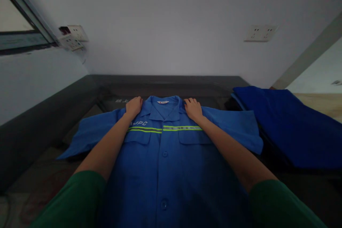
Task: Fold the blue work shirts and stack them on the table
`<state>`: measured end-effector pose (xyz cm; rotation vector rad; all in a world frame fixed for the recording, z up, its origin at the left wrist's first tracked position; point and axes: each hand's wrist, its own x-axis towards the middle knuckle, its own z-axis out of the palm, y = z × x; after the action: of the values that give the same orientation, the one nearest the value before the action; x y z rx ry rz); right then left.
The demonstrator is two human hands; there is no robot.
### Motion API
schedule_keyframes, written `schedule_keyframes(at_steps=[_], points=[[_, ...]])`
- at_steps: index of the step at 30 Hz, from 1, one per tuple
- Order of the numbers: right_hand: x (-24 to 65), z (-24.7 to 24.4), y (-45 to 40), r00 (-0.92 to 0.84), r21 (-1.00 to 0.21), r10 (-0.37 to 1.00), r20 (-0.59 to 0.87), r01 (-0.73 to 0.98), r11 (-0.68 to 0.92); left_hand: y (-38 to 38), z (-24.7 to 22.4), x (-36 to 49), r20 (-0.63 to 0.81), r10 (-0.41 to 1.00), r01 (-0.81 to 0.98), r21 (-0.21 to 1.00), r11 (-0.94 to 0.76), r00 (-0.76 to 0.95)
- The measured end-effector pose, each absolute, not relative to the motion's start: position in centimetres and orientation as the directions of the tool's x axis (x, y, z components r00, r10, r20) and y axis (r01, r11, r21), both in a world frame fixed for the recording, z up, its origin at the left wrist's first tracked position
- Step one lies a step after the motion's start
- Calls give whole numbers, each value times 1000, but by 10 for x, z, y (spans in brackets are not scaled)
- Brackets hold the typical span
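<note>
A blue short-sleeved work shirt lies front side up, buttoned, its collar at the far end and both sleeves spread outward. Yellow-green stripes cross its chest. My left hand grips the shoulder left of the collar, fingers curled over the cloth. On the other shoulder, my right hand has its fingers bent over the far edge of the fabric. The shirt's lower part runs out of the bottom of the view, in shadow.
Folded dark blue cloth is piled at the right. A dark raised rim runs behind the shirt along the wall and down the left side. Sockets are on the wall, with more at the upper left beside a window frame.
</note>
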<state>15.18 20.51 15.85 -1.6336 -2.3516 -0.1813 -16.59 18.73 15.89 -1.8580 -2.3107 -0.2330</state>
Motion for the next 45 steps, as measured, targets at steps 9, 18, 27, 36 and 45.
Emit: schedule_keyframes(at_steps=[9,18,27,36,45], points=[[146,182,151,-455,-189,784,422,802,567,130,176,-191,381,918,994,28,108,-111],[93,174,114,-696,-172,637,330,619,766,53,156,-282,245,966,994,97,58,-80],[-28,175,157,-660,-229,730,179,694,683,18,142,-325,68,952,954,29,297,-299],[-39,143,190,-628,-221,768,130,736,639,16,144,-327,55,886,888,47,458,-460],[-40,145,196,-648,-203,746,154,719,665,-52,190,-302,212,886,871,376,317,-413]])
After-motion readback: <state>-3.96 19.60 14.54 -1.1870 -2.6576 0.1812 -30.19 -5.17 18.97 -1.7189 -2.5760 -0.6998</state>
